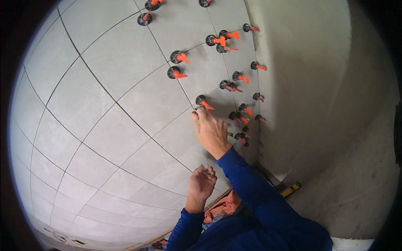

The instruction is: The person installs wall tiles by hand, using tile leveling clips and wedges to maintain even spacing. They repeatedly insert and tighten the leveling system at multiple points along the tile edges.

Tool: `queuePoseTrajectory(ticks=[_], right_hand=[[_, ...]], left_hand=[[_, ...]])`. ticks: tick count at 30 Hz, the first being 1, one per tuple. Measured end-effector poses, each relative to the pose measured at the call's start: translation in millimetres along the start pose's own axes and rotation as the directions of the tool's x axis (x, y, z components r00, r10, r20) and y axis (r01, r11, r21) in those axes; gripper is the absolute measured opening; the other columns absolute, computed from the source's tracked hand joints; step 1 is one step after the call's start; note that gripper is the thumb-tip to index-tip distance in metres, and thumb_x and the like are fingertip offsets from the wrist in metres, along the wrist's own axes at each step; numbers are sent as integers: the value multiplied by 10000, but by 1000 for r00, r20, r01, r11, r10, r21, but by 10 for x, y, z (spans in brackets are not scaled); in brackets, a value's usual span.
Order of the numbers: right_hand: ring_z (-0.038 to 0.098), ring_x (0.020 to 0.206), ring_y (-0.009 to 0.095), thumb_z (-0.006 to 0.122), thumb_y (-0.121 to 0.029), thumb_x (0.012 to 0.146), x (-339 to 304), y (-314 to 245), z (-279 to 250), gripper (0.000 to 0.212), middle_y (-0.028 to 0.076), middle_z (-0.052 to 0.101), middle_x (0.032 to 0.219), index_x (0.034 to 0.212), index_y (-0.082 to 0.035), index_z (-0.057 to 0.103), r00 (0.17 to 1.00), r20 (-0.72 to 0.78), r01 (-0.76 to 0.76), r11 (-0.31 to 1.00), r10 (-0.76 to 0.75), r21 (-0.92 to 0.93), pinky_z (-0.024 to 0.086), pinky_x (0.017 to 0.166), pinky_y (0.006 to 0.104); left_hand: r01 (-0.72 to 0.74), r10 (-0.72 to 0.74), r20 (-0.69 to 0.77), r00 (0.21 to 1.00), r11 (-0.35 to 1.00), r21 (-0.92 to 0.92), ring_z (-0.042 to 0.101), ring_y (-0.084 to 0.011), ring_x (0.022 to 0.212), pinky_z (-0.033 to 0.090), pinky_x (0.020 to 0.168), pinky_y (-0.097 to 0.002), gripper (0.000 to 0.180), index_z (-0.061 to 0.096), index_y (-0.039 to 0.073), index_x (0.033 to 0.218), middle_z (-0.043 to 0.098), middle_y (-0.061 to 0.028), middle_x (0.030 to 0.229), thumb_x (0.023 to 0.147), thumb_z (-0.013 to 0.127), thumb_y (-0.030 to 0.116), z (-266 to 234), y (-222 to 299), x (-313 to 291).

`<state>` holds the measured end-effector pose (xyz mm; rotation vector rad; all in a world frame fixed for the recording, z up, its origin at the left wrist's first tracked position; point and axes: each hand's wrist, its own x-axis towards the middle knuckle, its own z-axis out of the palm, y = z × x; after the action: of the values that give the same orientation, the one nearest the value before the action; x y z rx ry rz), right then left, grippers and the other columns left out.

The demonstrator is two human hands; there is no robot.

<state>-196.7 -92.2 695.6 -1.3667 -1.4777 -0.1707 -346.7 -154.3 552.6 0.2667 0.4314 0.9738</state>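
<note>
My right hand reaches up to a joint between large pale grey tiles, fingers closed around a thin yellow-and-black tool whose kind I cannot make out. Its fingertips touch the joint just below a tile levelling clip with a black round base and an orange handle. Lower down, my left hand is held in front of the tiles with curled fingers. Something small and yellowish shows between them, too little of it to name.
Several more levelling clips stick out along the joints, crowding toward the corner. A bare plastered wall meets the tiles at the right. Near its foot lies a yellow tool, perhaps a level. Reddish crumpled material lies beside my left forearm.
</note>
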Motion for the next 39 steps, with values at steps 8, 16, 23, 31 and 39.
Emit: queuePoseTrajectory(ticks=[8,16,23,31,39], right_hand=[[666,720,387,586,-174,962,43,-51,-190,133,166,675,833,940,-44,578,977,-152,168,981,-152,98,515,609,487],[657,746,378,647,-209,898,-1290,-245,-86,147,144,661,804,902,-62,650,710,638,204,955,-297,217,516,647,484],[669,810,398,671,-287,895,-1920,-265,323,231,172,696,867,972,-69,668,336,869,88,931,-363,355,517,698,489],[657,746,342,686,-290,931,-1661,-22,318,281,190,682,820,1046,-35,677,391,899,-50,971,-196,233,507,668,416],[681,779,371,669,-263,923,-1728,-126,286,224,187,690,851,1008,-57,686,458,827,-61,916,-327,397,518,687,453]], left_hand=[[-20,22,-32,999,998,58,632,-226,834,516,740,-309,243,630,47,949,661,-86,890,976,572,281,-256,-29,-203],[-101,99,-84,992,995,-19,562,-301,1141,425,1057,-445,461,573,12,1195,600,-151,1210,1064,408,422,-577,-29,-644],[-152,102,-302,948,977,-147,605,-207,826,521,816,-381,277,619,24,1017,638,-88,950,1049,476,259,-1564,-204,-1273],[-543,231,-765,601,821,-178,599,-271,925,530,846,-380,192,615,2,1054,612,-98,979,1032,529,171,-2729,-180,-2566],[-93,191,-747,637,981,172,618,-277,1010,533,879,-484,408,608,51,1162,636,-141,1128,965,618,409,-3759,-336,-2375]])
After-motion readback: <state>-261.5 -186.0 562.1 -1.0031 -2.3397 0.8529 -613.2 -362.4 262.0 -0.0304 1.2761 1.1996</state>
